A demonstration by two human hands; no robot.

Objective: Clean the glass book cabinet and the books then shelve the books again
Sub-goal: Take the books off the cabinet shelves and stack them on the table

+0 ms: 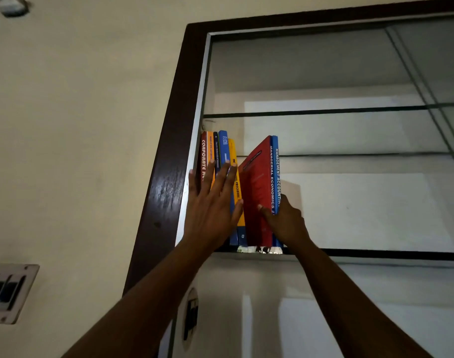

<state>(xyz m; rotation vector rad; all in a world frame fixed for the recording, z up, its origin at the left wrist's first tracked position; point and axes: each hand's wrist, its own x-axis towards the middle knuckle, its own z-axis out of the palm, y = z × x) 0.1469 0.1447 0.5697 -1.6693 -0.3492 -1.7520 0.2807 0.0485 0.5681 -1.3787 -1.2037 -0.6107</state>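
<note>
A row of upright books (222, 153) stands at the left end of a glass shelf (375, 253) inside the dark-framed cabinet (166, 161). My left hand (211, 202) lies flat with straight fingers against their spines, pressing them toward the frame. Just to the right, my right hand (285, 222) grips a red book (257, 192) and a blue book (275, 171) together, thumb on the red cover, fingers behind the blue one. This pair leans slightly, with a gap between it and the yellow book (236, 182).
The glass shelves (350, 111) above hold nothing, and the right part of the book shelf is bare. A switch panel (9, 290) is mounted on the cream wall at lower left. The sliding glass pane's edge (412, 73) runs diagonally at upper right.
</note>
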